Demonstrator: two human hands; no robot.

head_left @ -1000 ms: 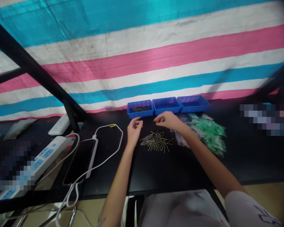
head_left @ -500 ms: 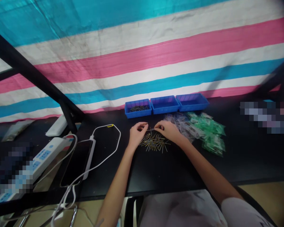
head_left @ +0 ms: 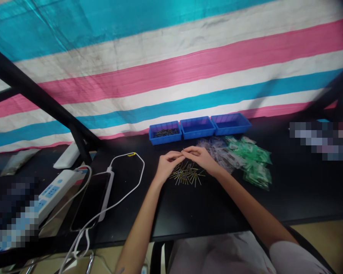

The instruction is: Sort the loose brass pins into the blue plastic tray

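My left hand [head_left: 169,164] and my right hand [head_left: 198,156] meet fingertip to fingertip, each with its fingers pinched together. Whatever they pinch is hidden or too small to name. Just below them, a loose pile of thin, straight metal rods [head_left: 188,176], brass-yellow and dark, lies spread on the black table [head_left: 205,213]; their exact kind is not clear. Behind the hands, a blue bin [head_left: 165,140] holds many thin dark metal pieces. Beside my right hand lie clear plastic bags [head_left: 221,156] with small items in them.
Two more blue bins [head_left: 198,133] stand to the right of the filled one. Green bags [head_left: 254,156] lie farther right. At left are a phone [head_left: 91,201], a white cable [head_left: 143,171] and a power strip [head_left: 54,190]. A striped sheet [head_left: 171,83] hangs behind the table.
My hands have closed the gap between them, and their fingertips now touch. A thin rod visible between them earlier is hidden now. The view has shifted slightly.
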